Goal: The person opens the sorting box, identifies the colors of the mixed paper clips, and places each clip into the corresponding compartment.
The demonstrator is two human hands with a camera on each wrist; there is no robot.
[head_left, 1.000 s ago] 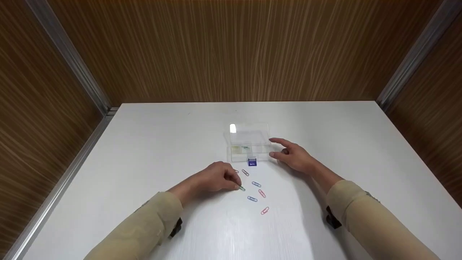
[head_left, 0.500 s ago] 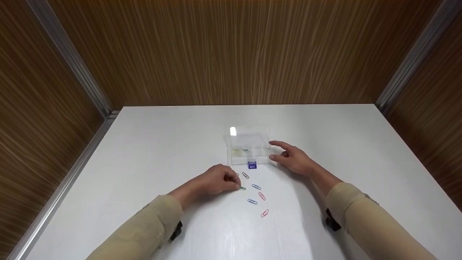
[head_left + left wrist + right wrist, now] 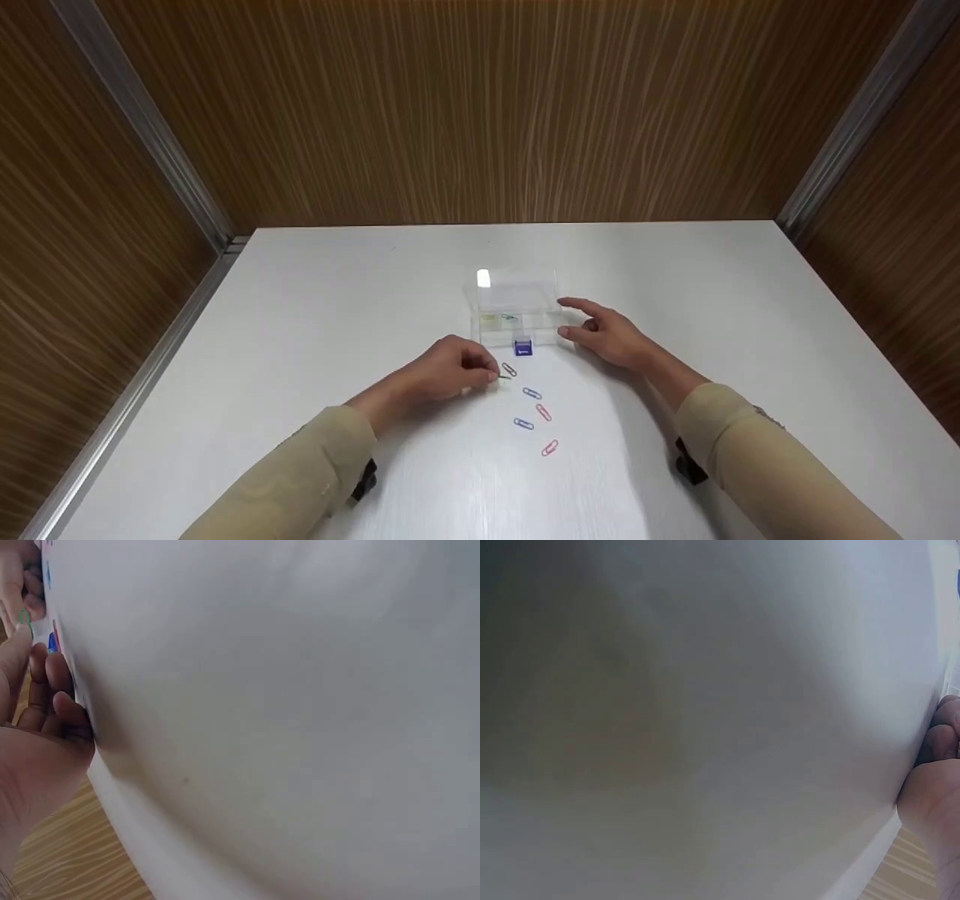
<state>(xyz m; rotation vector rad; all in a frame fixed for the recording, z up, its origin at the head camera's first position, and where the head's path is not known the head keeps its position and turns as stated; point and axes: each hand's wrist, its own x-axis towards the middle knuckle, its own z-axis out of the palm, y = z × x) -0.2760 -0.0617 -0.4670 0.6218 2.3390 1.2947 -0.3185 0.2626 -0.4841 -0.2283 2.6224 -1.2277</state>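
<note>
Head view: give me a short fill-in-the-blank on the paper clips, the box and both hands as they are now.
1. The left hand pinches a ____ paper clip.
2. The right hand rests beside the clear plastic box, whose clasp is ____.
3. Loose on the white table lie two blue clips and ____ pink clips.

Missing: green; blue; two
</note>
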